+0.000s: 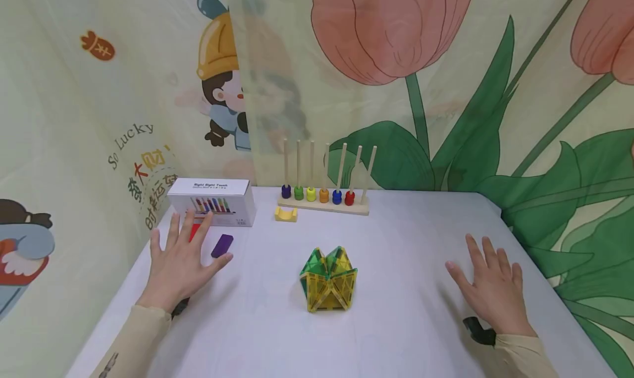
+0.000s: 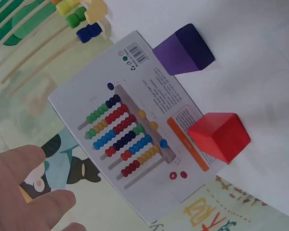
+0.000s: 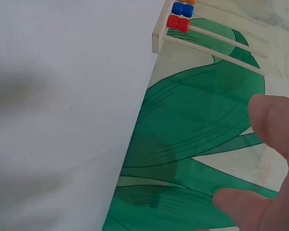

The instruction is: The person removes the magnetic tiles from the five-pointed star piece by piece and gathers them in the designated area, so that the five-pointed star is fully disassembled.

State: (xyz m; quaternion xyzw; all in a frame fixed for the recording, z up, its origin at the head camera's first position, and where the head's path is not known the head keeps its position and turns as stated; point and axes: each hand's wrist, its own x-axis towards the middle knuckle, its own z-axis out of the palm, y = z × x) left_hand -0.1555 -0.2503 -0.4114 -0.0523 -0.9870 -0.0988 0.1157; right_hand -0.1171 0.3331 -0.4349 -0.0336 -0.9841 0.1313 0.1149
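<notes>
My left hand [image 1: 179,265] hovers over the left side of the table with its fingers spread, holding nothing. Close by it are a purple block [image 1: 222,246] and a red block [image 2: 220,136], the red one partly hidden behind the fingers in the head view. On the right, my right hand [image 1: 492,287] is held above the table, fingers extended and nothing in it. Between the hands stands a construction of translucent green and yellow tiles [image 1: 329,281], well apart from both.
At the back left is a white box [image 1: 238,204] with a bead-toy picture. Beside it stands a wooden peg rack [image 1: 322,205] with coloured beads on upright rods. A yellow notched block [image 1: 285,215] lies before the rack. Printed fabric [image 1: 396,108] hangs behind the white table [image 1: 396,334].
</notes>
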